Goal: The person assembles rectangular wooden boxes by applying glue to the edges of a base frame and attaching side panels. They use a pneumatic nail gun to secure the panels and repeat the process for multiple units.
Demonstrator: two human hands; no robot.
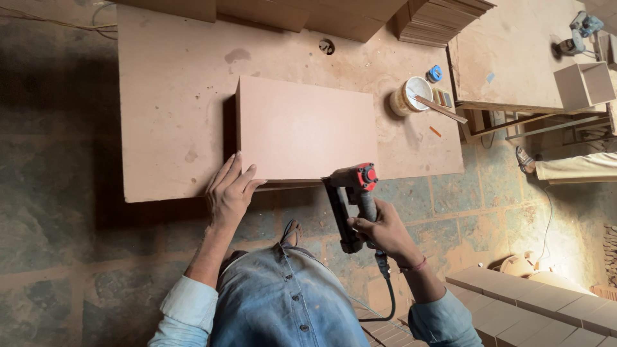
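Observation:
A rectangular brown board box (305, 128) rests on a large wooden worktable (173, 83). My left hand (229, 191) lies flat against the box's near left corner, fingers together and pressing it. My right hand (380, 232) grips the handle of a black nail gun with a red cap (352, 196). The gun's nose sits at the box's near edge, right of centre. A black hose runs from the gun's handle down past my right forearm.
A round white pot with a stick (411, 95) and a small blue object (435, 73) stand right of the box. Stacked boards (443, 19) lie at the back. A second table (514, 58) carries an open box (583, 85). Another person's leg and shoe (565, 167) are at right. Board pieces (540, 308) lie on the floor.

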